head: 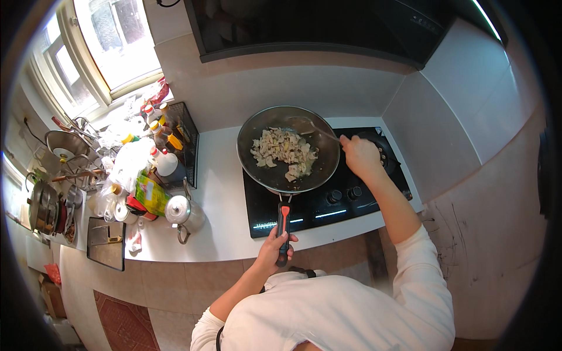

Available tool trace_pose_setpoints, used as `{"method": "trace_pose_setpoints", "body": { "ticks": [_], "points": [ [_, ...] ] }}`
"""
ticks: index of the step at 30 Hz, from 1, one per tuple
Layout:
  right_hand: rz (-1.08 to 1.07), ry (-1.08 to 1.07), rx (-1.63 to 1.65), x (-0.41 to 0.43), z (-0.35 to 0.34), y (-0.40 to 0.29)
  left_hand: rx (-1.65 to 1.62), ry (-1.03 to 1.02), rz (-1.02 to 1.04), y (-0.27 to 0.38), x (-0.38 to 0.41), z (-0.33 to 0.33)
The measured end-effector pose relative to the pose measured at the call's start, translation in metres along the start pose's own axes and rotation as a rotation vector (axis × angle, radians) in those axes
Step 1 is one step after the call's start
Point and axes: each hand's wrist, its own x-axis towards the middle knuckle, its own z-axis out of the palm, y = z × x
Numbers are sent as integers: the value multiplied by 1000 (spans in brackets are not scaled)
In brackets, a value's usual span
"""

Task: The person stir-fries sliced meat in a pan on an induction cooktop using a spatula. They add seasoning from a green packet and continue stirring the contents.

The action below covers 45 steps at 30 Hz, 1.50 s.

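My left hand (273,252) is closed around the black and red handle (284,228) of a large wok (288,149), which sits over the left side of a black glass gas hob (281,219). My right hand (361,156), at the wok's right rim, grips the handle of a metal spatula (322,131); its blade reaches into the upper part of the wok. Small pale pieces of food (283,149), probably meat, lie in a heap at the wok's middle, with a smaller clump lower right. The grip end of the spatula is hidden in my fist.
Right of the wok is a second burner (383,153), beside the tiled wall. On the white counter (210,237) to the left stand a metal kettle (184,213), a wire rack (193,153) with bottles, a yellow-green packet (150,196) and a knife on a board (106,259). A dark range hood (307,26) hangs above.
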Motion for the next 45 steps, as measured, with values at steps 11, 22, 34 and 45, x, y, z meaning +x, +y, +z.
{"method": "trace_pose_setpoints", "body": {
  "ticks": [11, 22, 34, 45],
  "points": [
    [-471, -40, 75, 34, 6, -31, 6, 1, 5, 1, -1, 2],
    [-220, -143, 1, -72, -57, 38, -25, -6, 19, -3, 5, -3],
    [-62, 47, 81, -66, 30, -8, -14, -34, 2, 0, 4, -1],
    [91, -528, 395, 17, 73, 6, -20, -52, -11, -5, 8, -5]
  ]
}}
